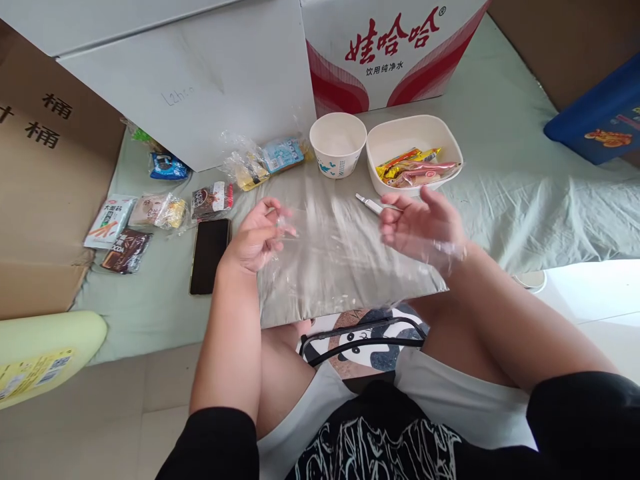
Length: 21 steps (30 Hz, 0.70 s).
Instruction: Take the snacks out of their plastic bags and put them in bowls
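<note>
A thin clear plastic bag, partly blurred, stretches between my two hands over the cloth. My left hand pinches its edge between thumb and fingers. On the other side, my right hand is palm up with its fingers loosely spread, and the film reaches as far as my wrist; I cannot tell whether the hand is inside the bag. Close to the right fingertips lies a slim white pen-like tool. Behind that hand, a white plastic tub holds several wrapped snacks. A white paper cup stands beside the tub.
Left of my left hand lie a black phone and several snack packets on the green cloth. A white box and a red-and-white carton stand at the back. A blue case is at the right.
</note>
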{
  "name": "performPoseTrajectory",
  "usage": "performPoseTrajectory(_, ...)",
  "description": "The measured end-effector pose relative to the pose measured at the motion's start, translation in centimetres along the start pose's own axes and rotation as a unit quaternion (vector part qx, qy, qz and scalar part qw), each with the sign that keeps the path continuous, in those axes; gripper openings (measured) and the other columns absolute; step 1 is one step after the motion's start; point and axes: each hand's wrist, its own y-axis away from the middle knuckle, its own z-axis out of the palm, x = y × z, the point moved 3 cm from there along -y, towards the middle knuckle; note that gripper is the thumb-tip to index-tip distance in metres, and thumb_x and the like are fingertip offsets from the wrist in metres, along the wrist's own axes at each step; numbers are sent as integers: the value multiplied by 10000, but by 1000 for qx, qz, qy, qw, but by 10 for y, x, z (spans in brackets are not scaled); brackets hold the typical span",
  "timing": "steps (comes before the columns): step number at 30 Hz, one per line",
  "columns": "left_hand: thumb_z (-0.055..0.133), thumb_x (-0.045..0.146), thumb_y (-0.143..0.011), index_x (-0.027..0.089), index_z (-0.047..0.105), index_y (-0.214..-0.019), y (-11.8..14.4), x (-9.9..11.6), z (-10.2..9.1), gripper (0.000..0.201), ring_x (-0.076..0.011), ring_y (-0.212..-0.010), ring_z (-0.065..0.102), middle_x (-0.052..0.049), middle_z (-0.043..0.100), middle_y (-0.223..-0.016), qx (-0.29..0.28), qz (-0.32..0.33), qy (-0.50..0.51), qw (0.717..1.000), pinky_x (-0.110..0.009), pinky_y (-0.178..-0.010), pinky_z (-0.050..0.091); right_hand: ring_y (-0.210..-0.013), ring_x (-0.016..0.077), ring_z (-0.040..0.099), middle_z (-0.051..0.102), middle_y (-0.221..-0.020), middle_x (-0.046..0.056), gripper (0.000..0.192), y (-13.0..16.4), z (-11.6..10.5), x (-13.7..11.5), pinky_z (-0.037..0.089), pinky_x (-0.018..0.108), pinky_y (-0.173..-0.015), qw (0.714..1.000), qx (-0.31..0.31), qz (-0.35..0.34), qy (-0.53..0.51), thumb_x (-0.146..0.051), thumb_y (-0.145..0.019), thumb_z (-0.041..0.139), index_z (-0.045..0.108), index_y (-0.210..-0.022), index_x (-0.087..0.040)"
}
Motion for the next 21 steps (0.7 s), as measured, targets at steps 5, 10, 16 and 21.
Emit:
performPoseTrajectory(5, 799, 113, -634, 209, 606, -972, 0, -12, 21, 400, -137, -654, 718, -25, 692, -987, -95, -62, -122, 986, -158, -412, 429, -900, 246, 775, 791, -1072, 124, 630, -14, 27, 34, 641, 363, -722, 982, -101, 154, 37, -661, -692, 852, 706, -1084, -189)
performPoseTrajectory(10, 818, 185, -670, 229, 647, -1079, 8, -7, 29, 446, -218, -799, 768, -92, 710, -1140, -137, -22, -86, 987, -253, -523, 551, -536, 93, 606, 771, -784, 17, 266, -7, 50, 56, 444, 204, -458, 924, -263, 185, 209, -339, -717, 868, 729, -885, -187)
performPoseTrajectory(16, 738, 627, -771, 289, 589, -1244, 9, -12, 26, 599, -327, -1258, 709, -129, 691, -1356, -26, 37, 78, 996, -443, -873, 653, -491, 80, 448, 558, -570, -75, 142, -15, 46, 43, 354, 238, -491, 968, -114, 16, 222, -309, -746, 708, 653, -823, -203)
performPoseTrajectory(21, 623, 842, -764, 200, 634, -1186, 6, -37, 52, 768, -327, -1267, 707, -196, 738, -1302, -28, -49, 142, 988, -430, -964, 626, -534, 100, 460, 556, -611, -61, 150, -25, 34, 41, 339, 278, -539, 969, 36, -77, 230, -355, -742, 619, 570, -808, -230)
